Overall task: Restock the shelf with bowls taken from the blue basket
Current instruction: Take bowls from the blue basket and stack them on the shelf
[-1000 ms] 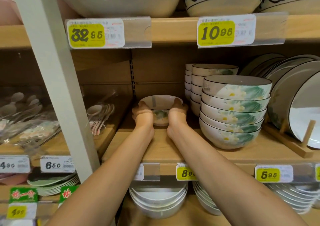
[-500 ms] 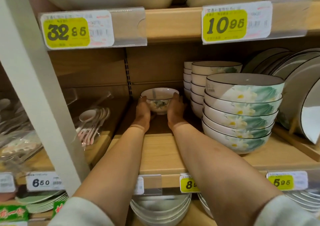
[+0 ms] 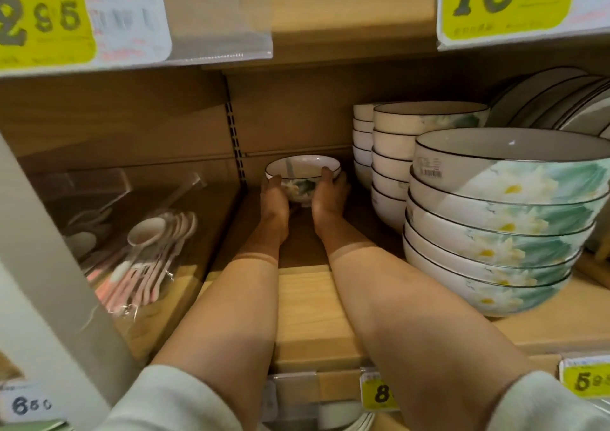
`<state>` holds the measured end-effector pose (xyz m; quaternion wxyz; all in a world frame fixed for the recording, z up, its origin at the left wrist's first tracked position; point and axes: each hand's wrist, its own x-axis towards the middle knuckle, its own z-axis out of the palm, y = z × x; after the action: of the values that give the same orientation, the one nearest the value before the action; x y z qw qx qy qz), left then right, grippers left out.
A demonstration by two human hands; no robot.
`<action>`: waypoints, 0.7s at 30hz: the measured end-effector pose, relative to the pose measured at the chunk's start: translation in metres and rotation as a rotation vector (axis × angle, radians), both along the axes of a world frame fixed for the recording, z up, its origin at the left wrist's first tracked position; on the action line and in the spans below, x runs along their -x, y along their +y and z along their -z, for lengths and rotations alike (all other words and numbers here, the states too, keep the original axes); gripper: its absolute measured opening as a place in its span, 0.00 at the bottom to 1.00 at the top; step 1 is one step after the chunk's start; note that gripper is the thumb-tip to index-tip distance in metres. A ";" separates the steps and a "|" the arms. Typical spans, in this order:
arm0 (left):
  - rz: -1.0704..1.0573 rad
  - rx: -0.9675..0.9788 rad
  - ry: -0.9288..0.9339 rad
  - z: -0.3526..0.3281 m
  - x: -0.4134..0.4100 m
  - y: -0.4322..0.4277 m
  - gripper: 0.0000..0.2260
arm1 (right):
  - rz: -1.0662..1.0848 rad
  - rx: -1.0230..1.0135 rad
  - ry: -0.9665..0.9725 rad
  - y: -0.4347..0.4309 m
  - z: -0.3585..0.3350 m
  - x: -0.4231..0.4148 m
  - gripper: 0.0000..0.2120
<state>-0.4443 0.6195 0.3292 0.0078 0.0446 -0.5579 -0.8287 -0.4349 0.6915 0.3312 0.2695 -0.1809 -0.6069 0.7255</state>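
Note:
A small white bowl [image 3: 302,175] with a dark rim and a green flower print sits upright deep at the back of the wooden shelf [image 3: 313,315]. My left hand [image 3: 274,199] cups its left side and my right hand [image 3: 330,196] cups its right side, fingers wrapped round the bowl's wall. Both forearms reach far into the shelf. The blue basket is out of view.
Right of my hands stand two stacks of small bowls [image 3: 392,166] and a stack of large flowered bowls [image 3: 501,222]. Plates [image 3: 561,100] lean at the far right. Bagged pink spoons [image 3: 148,259] lie on the left, behind a white upright post [image 3: 43,249].
Both hands have pushed the small bowl from the middle of the shelf back toward the rear wall. My head has moved closer and lower.

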 end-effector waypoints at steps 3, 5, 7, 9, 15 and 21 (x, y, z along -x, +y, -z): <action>0.002 0.000 0.002 0.002 0.006 0.001 0.21 | 0.013 -0.012 -0.002 -0.001 0.000 0.002 0.27; 0.003 0.014 0.004 0.003 0.009 0.001 0.21 | 0.012 -0.013 -0.006 -0.001 0.000 0.003 0.27; 0.003 0.026 0.007 0.003 0.010 0.000 0.21 | 0.007 -0.013 -0.009 -0.001 0.000 0.002 0.28; 0.006 0.029 0.009 0.003 0.009 0.000 0.22 | 0.000 -0.017 -0.019 -0.001 0.000 0.003 0.28; -0.008 0.047 0.030 0.004 0.011 0.001 0.22 | 0.003 -0.053 -0.026 -0.001 0.002 0.004 0.27; -0.069 0.055 0.039 0.005 0.013 0.003 0.23 | 0.003 -0.059 -0.043 0.000 0.002 0.003 0.28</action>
<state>-0.4569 0.6224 0.3245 0.0487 0.0474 -0.5784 -0.8129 -0.4379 0.6913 0.3294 0.2627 -0.1894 -0.6334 0.7028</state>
